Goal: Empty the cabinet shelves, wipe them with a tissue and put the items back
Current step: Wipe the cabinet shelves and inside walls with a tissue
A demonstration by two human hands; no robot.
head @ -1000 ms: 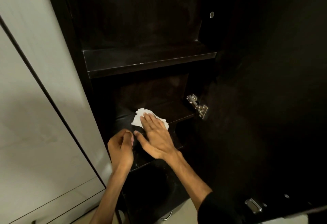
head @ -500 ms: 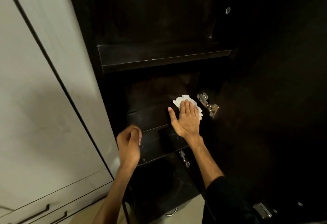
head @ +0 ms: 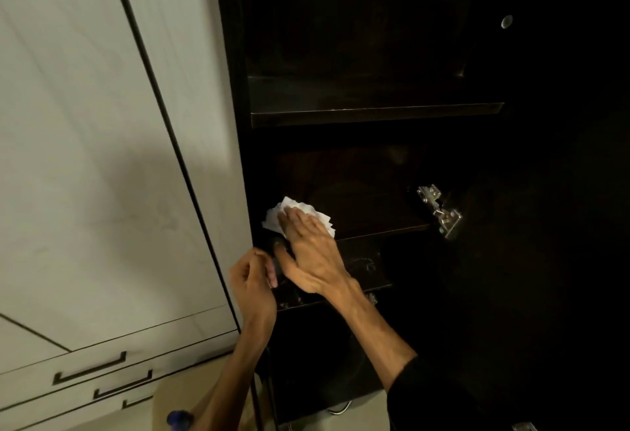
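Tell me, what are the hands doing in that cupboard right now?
Right hand flat on white tissue, left end of middle shelf. Left hand curled at cabinet's front edge, holding nothing visible. Shelves bare, nothing obstructing.

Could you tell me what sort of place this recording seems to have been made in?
Probably a home, at a built-in dark cabinet standing open. A metal hinge shows inside, pale cupboards with drawers stand beside it, and the right hand presses a tissue on a shelf.
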